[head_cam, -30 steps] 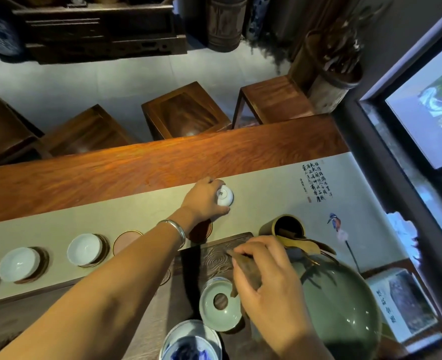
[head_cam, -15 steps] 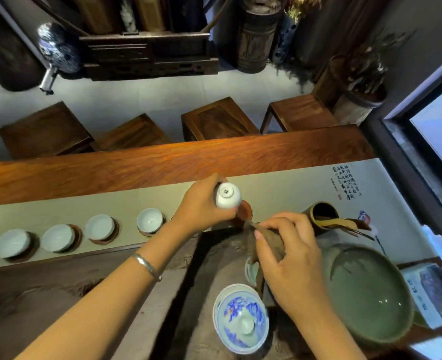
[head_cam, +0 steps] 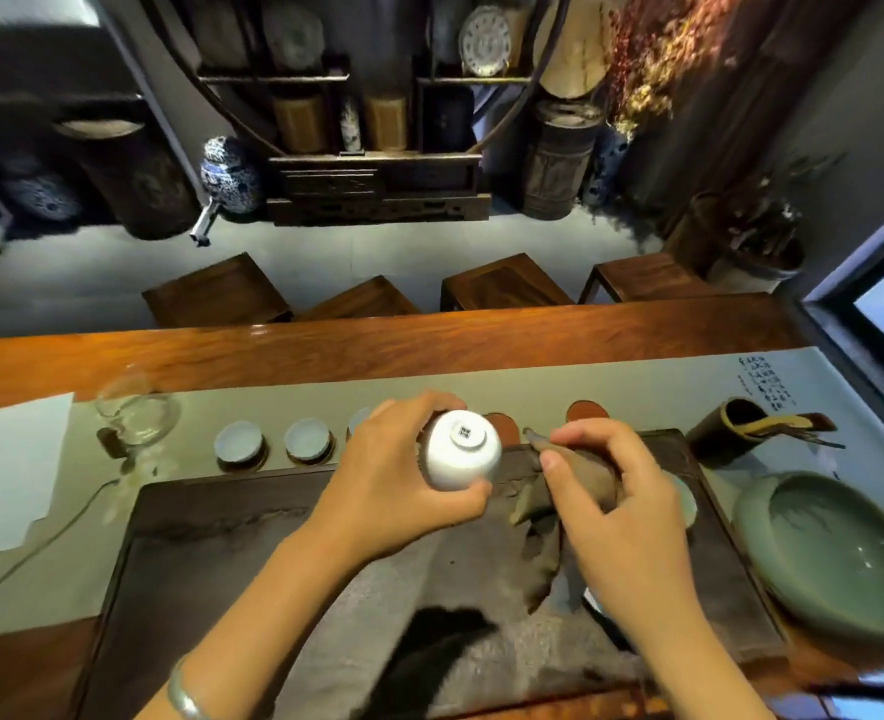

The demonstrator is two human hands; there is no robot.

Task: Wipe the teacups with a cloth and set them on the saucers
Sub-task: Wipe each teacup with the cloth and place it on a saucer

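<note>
The left hand grips a white teacup above the dark tea tray, fingers curled over the far side and thumb under the near side. The cup is tipped so its foot ring, with a small blue mark, faces the camera. A silver bangle sits on the left wrist.

At 3 o'clock from the cup, just beside it, the right hand holds a brown cloth, bunched under the curled fingers with a loose tail hanging toward 6 o'clock. Whether cloth and cup touch cannot be told.

At 9 o'clock from the cup, two pale teacups rest on dark saucers on the grey-green table runner; a third is partly hidden by the left hand. At 2 o'clock an empty reddish saucer lies on the runner, and another shows just behind the cup.

Farther at 9 o'clock stands a glass pitcher beside a white sheet of paper. At 3 o'clock a dark holder with tea tools stands, and at 4 o'clock a large celadon bowl.
</note>
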